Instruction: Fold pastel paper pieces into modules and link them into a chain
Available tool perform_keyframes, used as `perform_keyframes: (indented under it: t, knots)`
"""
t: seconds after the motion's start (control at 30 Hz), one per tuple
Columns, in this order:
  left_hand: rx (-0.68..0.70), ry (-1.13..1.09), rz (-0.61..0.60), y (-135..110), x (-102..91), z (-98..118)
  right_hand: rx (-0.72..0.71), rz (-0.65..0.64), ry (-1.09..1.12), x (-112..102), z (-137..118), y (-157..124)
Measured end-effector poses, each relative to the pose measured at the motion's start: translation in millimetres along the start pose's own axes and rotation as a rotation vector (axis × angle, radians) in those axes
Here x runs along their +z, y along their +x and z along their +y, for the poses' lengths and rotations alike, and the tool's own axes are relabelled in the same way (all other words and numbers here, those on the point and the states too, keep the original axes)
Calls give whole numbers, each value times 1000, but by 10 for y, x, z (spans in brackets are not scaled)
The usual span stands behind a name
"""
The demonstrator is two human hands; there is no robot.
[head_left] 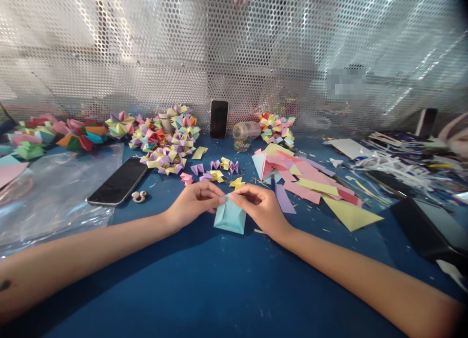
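A light blue piece of folded paper (230,216) is held just above the blue table, its creased flaps facing me. My left hand (195,201) pinches its upper left corner between thumb and finger. At the upper right corner, my right hand (261,206) grips it the same way. Small folded paper pieces in purple (197,169), yellow (237,183) and pink (186,178) lie just beyond my hands. A loose pile of pink, yellow and purple paper (310,177) spreads to the right of my right hand.
Origami clusters (168,148) stand at the back left, another cluster (278,128) right of centre. A phone (219,119) stands upright by a clear jar (246,131). Another phone (119,181) lies left near earbuds (139,196). Paper scraps (398,158) heap at right. Perforated metal (234,50) forms the back.
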State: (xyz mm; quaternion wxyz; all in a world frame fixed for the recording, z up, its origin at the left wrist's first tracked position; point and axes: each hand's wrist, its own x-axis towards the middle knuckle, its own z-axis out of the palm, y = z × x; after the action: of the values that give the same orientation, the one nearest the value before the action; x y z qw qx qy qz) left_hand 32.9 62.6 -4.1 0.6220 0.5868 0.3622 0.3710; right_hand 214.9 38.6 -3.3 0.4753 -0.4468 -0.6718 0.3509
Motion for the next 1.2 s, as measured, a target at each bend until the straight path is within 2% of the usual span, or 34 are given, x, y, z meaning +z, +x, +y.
perform_keyframes:
  t: [0.13, 0.33, 0.57, 0.7, 0.9, 1.2]
  knots:
    - [3, -8, 31, -3, -2, 4, 65, 14, 47, -4, 3, 27]
    - [27, -20, 28, 7, -16, -14, 79, 7, 64, 11, 14, 27]
    - [58, 17, 21, 13, -27, -32, -1, -76, 23, -23, -36, 1]
    - [56, 31, 24, 9, -31, -31, -3, -65, -8, -22, -27, 9]
    - [2, -33, 49, -12, -33, 0, 74, -34, 81, 6, 44, 26]
    - [2, -67, 42, 0, -26, -11, 98, -12, 91, -6, 35, 43]
